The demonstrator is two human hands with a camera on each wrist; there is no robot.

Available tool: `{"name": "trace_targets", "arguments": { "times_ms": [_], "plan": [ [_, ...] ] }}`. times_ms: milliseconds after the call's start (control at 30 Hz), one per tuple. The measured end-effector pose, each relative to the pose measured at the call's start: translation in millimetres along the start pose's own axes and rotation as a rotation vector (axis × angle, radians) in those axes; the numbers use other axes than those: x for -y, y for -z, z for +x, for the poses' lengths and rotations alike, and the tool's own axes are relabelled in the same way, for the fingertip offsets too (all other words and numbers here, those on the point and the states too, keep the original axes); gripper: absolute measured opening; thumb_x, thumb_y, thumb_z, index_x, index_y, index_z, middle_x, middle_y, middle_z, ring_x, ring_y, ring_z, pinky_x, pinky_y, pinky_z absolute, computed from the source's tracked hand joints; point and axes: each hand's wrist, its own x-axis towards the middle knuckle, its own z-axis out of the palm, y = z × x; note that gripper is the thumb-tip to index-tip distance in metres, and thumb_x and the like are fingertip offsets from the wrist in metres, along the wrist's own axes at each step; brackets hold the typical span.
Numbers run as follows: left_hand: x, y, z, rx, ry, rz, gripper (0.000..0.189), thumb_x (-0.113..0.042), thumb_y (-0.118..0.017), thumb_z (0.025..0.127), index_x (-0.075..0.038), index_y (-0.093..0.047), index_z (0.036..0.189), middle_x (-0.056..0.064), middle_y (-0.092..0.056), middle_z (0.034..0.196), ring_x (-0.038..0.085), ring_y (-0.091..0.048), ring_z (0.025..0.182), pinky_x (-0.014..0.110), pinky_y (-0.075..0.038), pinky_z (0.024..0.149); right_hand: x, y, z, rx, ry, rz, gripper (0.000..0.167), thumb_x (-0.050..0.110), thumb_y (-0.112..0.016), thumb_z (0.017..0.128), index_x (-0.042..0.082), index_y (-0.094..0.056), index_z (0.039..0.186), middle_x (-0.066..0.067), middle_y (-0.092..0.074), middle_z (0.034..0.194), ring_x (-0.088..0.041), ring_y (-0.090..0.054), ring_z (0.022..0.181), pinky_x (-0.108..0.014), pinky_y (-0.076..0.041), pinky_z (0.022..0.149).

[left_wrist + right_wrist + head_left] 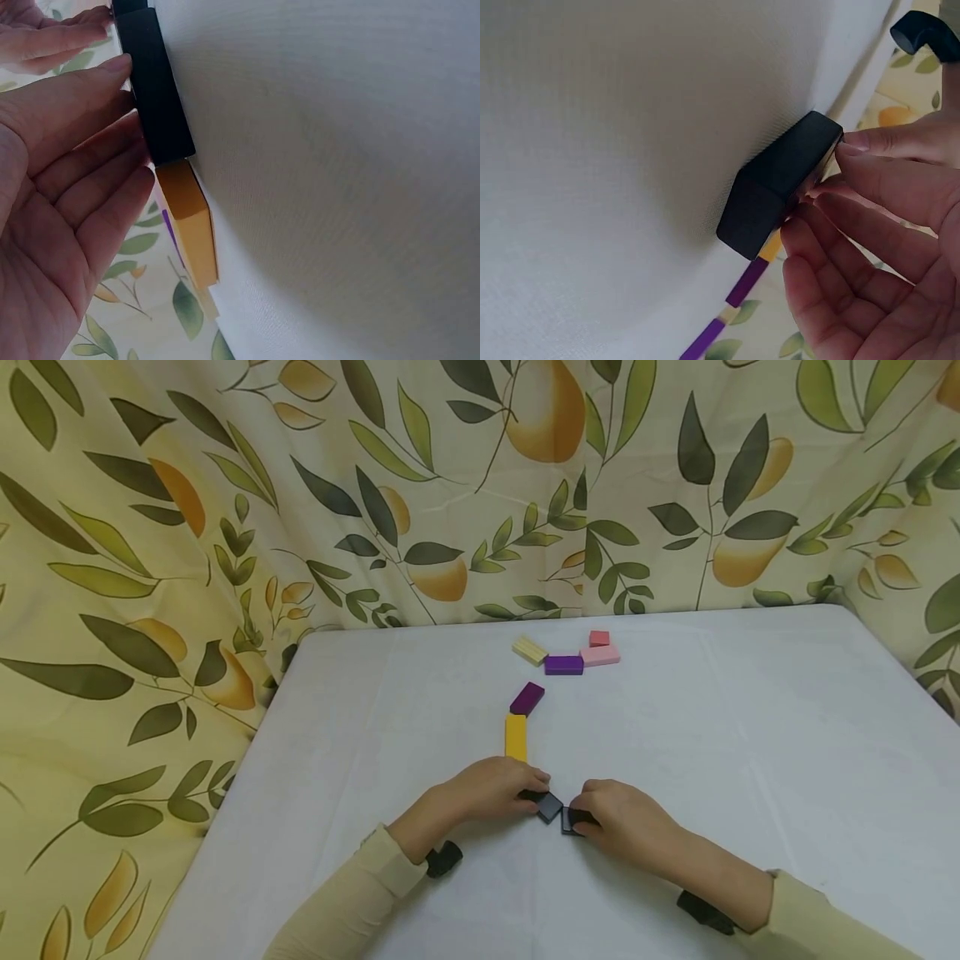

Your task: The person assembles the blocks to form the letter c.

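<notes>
Two dark, nearly black rectangular blocks lie on the white cloth with their near corners meeting or almost so. My left hand (491, 787) pinches the left dark block (550, 808) between thumb and fingers. The right dark block (567, 822) is pinched by my right hand (626, 822), which covers much of it. In the left wrist view, the left dark block (157, 90) lies end to end with a yellow block (191, 225). The right wrist view shows a dark block (780, 165) flat on the cloth at my right fingertips.
Beyond the yellow block, a dark purple block (527, 698) continues the bent row. Farther back stand a purple block (564, 665), a pale yellow ridged block (530, 650), a pink block (600, 656) and a coral block (599, 637). A leaf-patterned curtain (480, 527) hangs behind the table.
</notes>
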Motion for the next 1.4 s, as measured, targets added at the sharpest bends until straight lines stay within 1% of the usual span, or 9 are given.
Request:
{"name": "trace_targets", "arguments": {
  "times_ms": [100, 233, 333, 400, 567, 733, 933, 1167, 1400],
  "plan": [
    [-0.1, 0.8, -1.1, -0.008, -0.002, -0.02, 0.034, -0.023, -0.066, 0.086, -0.011, -0.064, 0.118, -0.005, -0.058, 0.122, 0.004, -0.051, 0.113, 0.017, -0.038, 0.093, 0, 0, 0.9, -0.01, 0.001, 0.008, 0.009, 0.005, -0.076, 0.071, 0.005, -0.069, 0.078, 0.007, -0.052, 0.068, -0.004, -0.045, 0.06, -0.021, -0.043, 0.053],
    [1.7, 4.1, -1.1, -0.028, 0.006, -0.052, 0.034, -0.025, -0.063, 0.088, -0.011, -0.064, 0.119, -0.005, -0.058, 0.122, 0.003, -0.05, 0.114, 0.018, -0.037, 0.094, -1, 2, 3.5, -0.029, -0.003, -0.004, 0.013, 0.006, -0.076, 0.072, 0.002, -0.07, 0.084, 0.002, -0.059, 0.075, -0.009, -0.055, 0.066, -0.025, -0.049, 0.06],
    [5.5, 8.0, 2.1, -0.051, 0.02, -0.067, 0.033, -0.026, -0.062, 0.089, -0.011, -0.063, 0.119, -0.006, -0.057, 0.123, 0.004, -0.049, 0.115, 0.019, -0.037, 0.095, -4, 7, 8.5, -0.039, -0.02, -0.008, 0.017, 0.007, -0.076, 0.073, 0.001, -0.07, 0.088, -0.002, -0.062, 0.08, -0.015, -0.06, 0.073, -0.029, -0.052, 0.066],
    [10.5, 9.4, 5.8, -0.065, 0.045, -0.077, 0.034, -0.027, -0.061, 0.089, -0.012, -0.062, 0.12, -0.006, -0.057, 0.124, 0.003, -0.048, 0.116, 0.019, -0.036, 0.095, -6, 11, 12.9, -0.043, -0.038, 0.003, 0.018, 0.007, -0.076, 0.073, 0.001, -0.07, 0.089, -0.003, -0.063, 0.082, -0.018, -0.061, 0.076, -0.031, -0.052, 0.067],
    [21.9, 10.0, 13.0, -0.083, 0.092, -0.1, 0.037, -0.027, -0.06, 0.09, -0.012, -0.06, 0.124, -0.006, -0.057, 0.124, 0.005, -0.048, 0.116, 0.02, -0.036, 0.096, -12, 19, 23.7, -0.03, -0.077, 0.019, 0.019, 0.008, -0.075, 0.074, 0.0, -0.07, 0.091, -0.005, -0.064, 0.083, -0.021, -0.062, 0.077, -0.033, -0.053, 0.069],
    [28.7, 12.8, 15.9, -0.096, 0.099, -0.138, 0.036, -0.025, -0.059, 0.091, -0.011, -0.06, 0.124, -0.003, -0.056, 0.125, 0.008, -0.049, 0.116, 0.022, -0.036, 0.097, -21, 24, 34.1, -0.027, -0.109, 0.005, 0.021, 0.008, -0.075, 0.075, -0.001, -0.07, 0.093, -0.008, -0.065, 0.086, -0.024, -0.062, 0.081, -0.037, -0.053, 0.072],
    [39.3, 19.7, 25.0, -0.092, 0.137, -0.112, 0.04, -0.026, -0.059, 0.091, -0.01, -0.056, 0.128, -0.001, -0.05, 0.133, 0.012, -0.043, 0.123, 0.026, -0.033, 0.1, -35, 29, 51.8, -0.016, -0.139, 0.013, 0.024, 0.008, -0.074, 0.076, -0.003, -0.068, 0.097, -0.013, -0.066, 0.091, -0.028, -0.062, 0.085, -0.041, -0.052, 0.076],
    [46.3, 21.6, 36.1, -0.085, 0.197, -0.145, 0.046, -0.026, -0.059, 0.091, -0.01, -0.051, 0.133, -0.001, -0.047, 0.135, 0.013, -0.04, 0.125, 0.026, -0.033, 0.1, -48, 31, 65.7, 0.001, -0.155, 0.054, 0.026, 0.007, -0.073, 0.077, -0.004, -0.068, 0.1, -0.015, -0.066, 0.093, -0.03, -0.061, 0.089, -0.042, -0.05, 0.079],
    [52.5, 25.8, 44.8, -0.104, 0.235, -0.149, 0.044, -0.026, -0.058, 0.092, -0.011, -0.051, 0.132, -0.001, -0.045, 0.137, 0.014, -0.039, 0.127, 0.028, -0.031, 0.102, -61, 32, 83.1, -0.023, -0.177, 0.05, 0.026, 0.006, -0.071, 0.079, -0.005, -0.066, 0.102, -0.017, -0.066, 0.097, -0.031, -0.06, 0.093, -0.045, -0.048, 0.083]
  ]
}}
